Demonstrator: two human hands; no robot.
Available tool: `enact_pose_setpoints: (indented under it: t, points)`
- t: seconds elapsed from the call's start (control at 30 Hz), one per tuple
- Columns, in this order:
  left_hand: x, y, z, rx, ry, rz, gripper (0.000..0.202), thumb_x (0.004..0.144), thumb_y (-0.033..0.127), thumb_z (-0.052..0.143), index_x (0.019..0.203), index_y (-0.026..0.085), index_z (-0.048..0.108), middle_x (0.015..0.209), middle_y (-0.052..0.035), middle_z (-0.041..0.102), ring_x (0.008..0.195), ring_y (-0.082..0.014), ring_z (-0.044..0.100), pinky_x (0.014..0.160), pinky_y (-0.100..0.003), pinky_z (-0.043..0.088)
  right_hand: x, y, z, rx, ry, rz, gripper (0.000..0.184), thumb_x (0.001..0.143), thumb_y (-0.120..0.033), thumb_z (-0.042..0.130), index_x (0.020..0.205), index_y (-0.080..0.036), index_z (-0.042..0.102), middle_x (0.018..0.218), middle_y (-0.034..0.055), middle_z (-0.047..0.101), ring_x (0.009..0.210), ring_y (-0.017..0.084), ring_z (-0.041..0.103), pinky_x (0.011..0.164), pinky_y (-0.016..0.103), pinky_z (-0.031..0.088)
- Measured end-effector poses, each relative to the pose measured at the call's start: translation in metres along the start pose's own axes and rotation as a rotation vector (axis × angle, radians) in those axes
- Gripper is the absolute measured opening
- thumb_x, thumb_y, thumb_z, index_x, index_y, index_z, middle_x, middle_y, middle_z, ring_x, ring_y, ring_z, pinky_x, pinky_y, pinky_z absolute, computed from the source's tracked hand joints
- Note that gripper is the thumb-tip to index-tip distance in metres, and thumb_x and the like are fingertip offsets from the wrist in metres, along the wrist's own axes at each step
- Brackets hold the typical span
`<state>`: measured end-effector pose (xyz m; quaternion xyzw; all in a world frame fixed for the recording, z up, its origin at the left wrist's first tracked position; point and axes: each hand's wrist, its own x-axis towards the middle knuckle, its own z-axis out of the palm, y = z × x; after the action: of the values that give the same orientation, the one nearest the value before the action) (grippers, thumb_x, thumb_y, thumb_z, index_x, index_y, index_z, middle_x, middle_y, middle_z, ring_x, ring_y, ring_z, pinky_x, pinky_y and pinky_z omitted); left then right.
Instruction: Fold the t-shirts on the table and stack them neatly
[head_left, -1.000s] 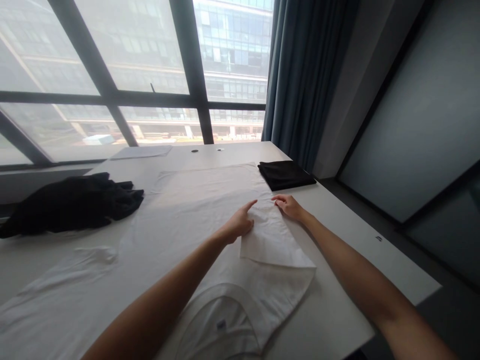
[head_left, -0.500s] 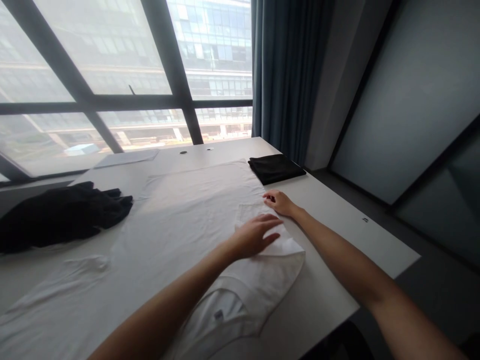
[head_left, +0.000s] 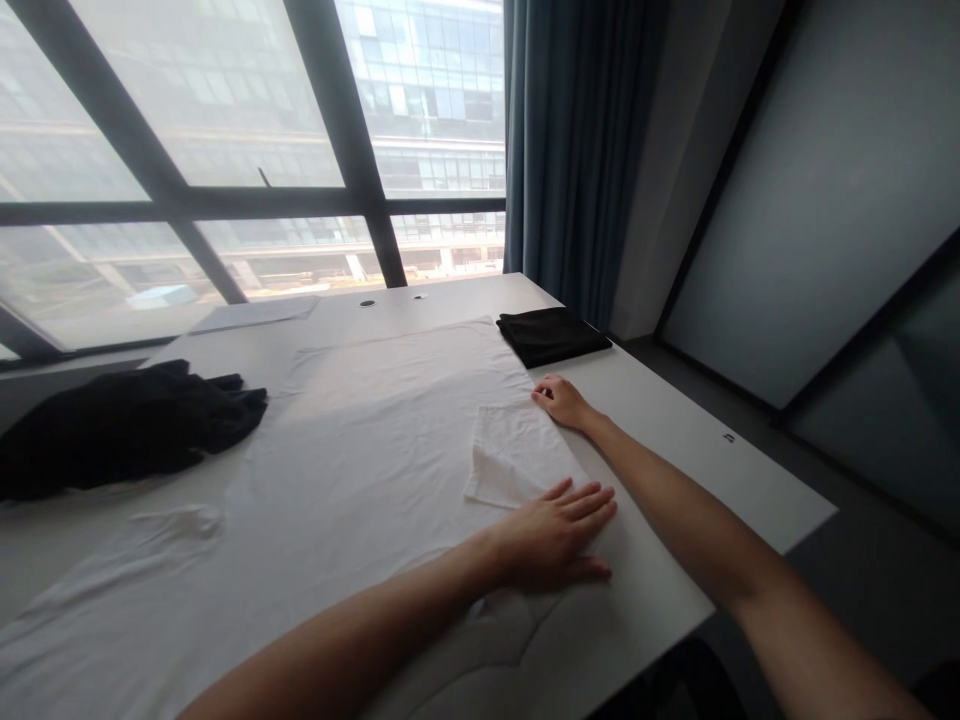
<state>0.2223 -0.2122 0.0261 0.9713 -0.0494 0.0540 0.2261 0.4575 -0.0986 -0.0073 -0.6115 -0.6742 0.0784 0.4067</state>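
A white T-shirt (head_left: 360, 450) lies spread over the white table, its right side folded inward with the short sleeve (head_left: 499, 460) resting on top. My left hand (head_left: 559, 530) is open, palm down and fingers apart, on the shirt near its folded edge; it covers part of the shoulder and neck area. Farther along that same edge, my right hand (head_left: 564, 402) is closed, thumb and fingers pinching the fabric. The left forearm hides more of the collar.
A folded black cloth (head_left: 553, 336) lies on the table (head_left: 675, 430) beyond my right hand. Bunched black fabric (head_left: 127, 425) is at the left. A flat white sheet (head_left: 255, 314) lies near the window, and a blue curtain (head_left: 581, 150) hangs behind the table.
My left hand has moved right and toward me, flattening onto the shirt with its fingers spread. The sleeve is uncovered and the shoulder part is folded over. My right hand has barely moved.
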Motion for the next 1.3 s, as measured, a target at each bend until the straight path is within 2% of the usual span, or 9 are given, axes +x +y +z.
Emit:
enact_pose_setpoints:
  t: [0.2, 0.33, 0.4, 0.5, 0.7, 0.9, 1.13, 1.2, 1.3]
  points:
    - [0.008, -0.002, -0.01, 0.093, 0.146, -0.111, 0.055, 0.106, 0.041, 0.043, 0.157, 0.023, 0.036, 0.164, -0.0087, 0.037, 0.153, -0.0255, 0.03, 0.127, -0.046, 0.021, 0.002, 0.013, -0.004, -0.006, 0.148, 0.058, 0.027, 0.095, -0.02, 0.046, 0.092, -0.017, 0.073, 0.096, 0.0084, 0.069, 0.091, 0.02, 0.061, 0.088, 0.032, 0.045]
    - [0.0, -0.024, -0.04, 0.307, 0.241, -0.587, 0.039, 0.102, 0.021, 0.043, 0.139, 0.019, 0.054, 0.144, -0.0159, 0.057, 0.131, -0.0306, 0.056, 0.105, -0.044, 0.048, -0.002, 0.012, -0.004, -0.021, 0.113, 0.02, 0.019, 0.092, -0.024, 0.055, 0.087, -0.017, 0.073, 0.092, 0.0072, 0.068, 0.086, 0.02, 0.059, 0.086, 0.032, 0.045]
    - [-0.013, -0.036, -0.061, 0.378, 0.164, -0.822, 0.029, 0.1, 0.021, 0.047, 0.125, 0.017, 0.06, 0.131, -0.0191, 0.06, 0.113, -0.0325, 0.066, 0.089, -0.043, 0.055, -0.004, 0.01, -0.002, -0.029, 0.089, -0.003, 0.017, 0.091, -0.025, 0.059, 0.086, -0.017, 0.073, 0.092, 0.0069, 0.067, 0.086, 0.02, 0.058, 0.087, 0.032, 0.045]
    - [-0.036, -0.047, -0.09, 0.402, 0.061, -0.99, 0.025, 0.099, 0.026, 0.051, 0.121, 0.016, 0.057, 0.125, -0.0206, 0.06, 0.094, -0.0302, 0.072, 0.079, -0.04, 0.055, -0.005, 0.008, 0.0, -0.037, 0.073, -0.021, 0.016, 0.092, -0.025, 0.06, 0.088, -0.018, 0.073, 0.093, 0.0068, 0.066, 0.089, 0.02, 0.058, 0.089, 0.033, 0.045]
    - [-0.049, -0.05, -0.11, 0.172, -0.116, -0.933, 0.05, 0.09, 0.031, 0.067, 0.135, 0.017, 0.05, 0.117, -0.017, 0.071, 0.107, -0.0296, 0.069, 0.086, -0.034, 0.052, -0.007, 0.009, 0.0, -0.04, 0.047, -0.025, 0.014, 0.091, -0.024, 0.061, 0.089, -0.018, 0.074, 0.094, 0.0071, 0.064, 0.089, 0.021, 0.057, 0.084, 0.033, 0.047]
    - [-0.044, -0.065, -0.1, -0.099, -0.144, -0.918, 0.071, 0.079, 0.016, 0.073, 0.144, 0.019, 0.044, 0.094, -0.0035, 0.076, 0.083, -0.0205, 0.073, 0.07, -0.025, 0.051, -0.008, 0.009, 0.0, -0.056, 0.017, -0.041, 0.012, 0.089, -0.027, 0.066, 0.089, -0.018, 0.075, 0.091, 0.0061, 0.063, 0.089, 0.021, 0.057, 0.084, 0.033, 0.047]
    - [-0.041, -0.037, -0.104, 0.289, -0.068, -0.861, 0.031, 0.092, 0.031, 0.066, 0.121, 0.023, 0.065, 0.116, -0.0109, 0.072, 0.107, -0.0288, 0.069, 0.085, -0.035, 0.051, -0.008, 0.009, -0.001, -0.078, 0.004, -0.044, 0.011, 0.088, -0.027, 0.068, 0.088, -0.018, 0.075, 0.091, 0.0061, 0.064, 0.089, 0.021, 0.057, 0.087, 0.034, 0.045]
    - [-0.038, -0.022, -0.105, 0.359, -0.039, -0.793, 0.029, 0.093, 0.029, 0.066, 0.121, 0.024, 0.064, 0.121, -0.0106, 0.069, 0.11, -0.0283, 0.068, 0.087, -0.035, 0.051, -0.008, 0.009, -0.002, -0.081, 0.001, -0.044, 0.01, 0.087, -0.027, 0.068, 0.088, -0.019, 0.075, 0.092, 0.0063, 0.064, 0.091, 0.021, 0.057, 0.087, 0.034, 0.045]
    - [-0.035, -0.008, -0.103, 0.344, -0.183, -0.716, 0.046, 0.082, 0.035, 0.08, 0.121, 0.02, 0.061, 0.12, -0.0119, 0.068, 0.111, -0.0284, 0.067, 0.089, -0.033, 0.052, -0.008, 0.008, -0.002, -0.084, -0.002, -0.041, 0.011, 0.087, -0.027, 0.068, 0.089, -0.019, 0.075, 0.092, 0.0065, 0.065, 0.091, 0.022, 0.058, 0.088, 0.035, 0.045]
